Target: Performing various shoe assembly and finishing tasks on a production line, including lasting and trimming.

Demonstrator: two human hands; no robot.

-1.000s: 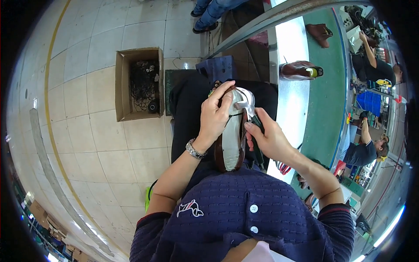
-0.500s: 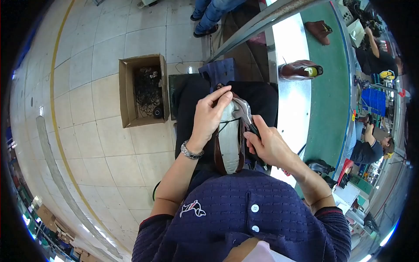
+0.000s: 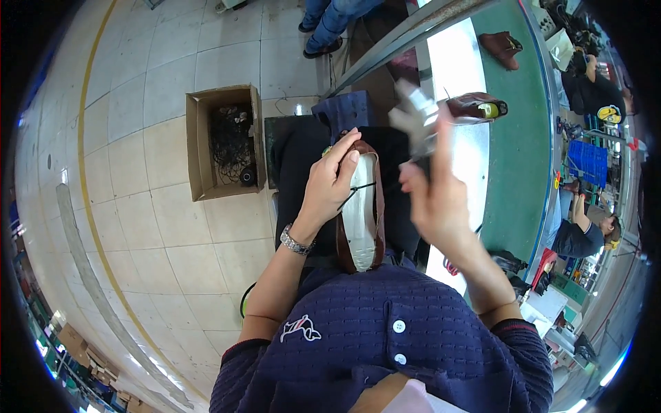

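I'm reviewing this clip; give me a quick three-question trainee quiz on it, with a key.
1. True or false: the right grip holds a metal tool away from the shoe lying pale side up.
2. Where is the cardboard box? a) on the table; b) on the floor, to the person's left; c) behind the tool.
3. Fill in: the ___ grip touches that shoe.
Key: 1 true; 2 b; 3 left.
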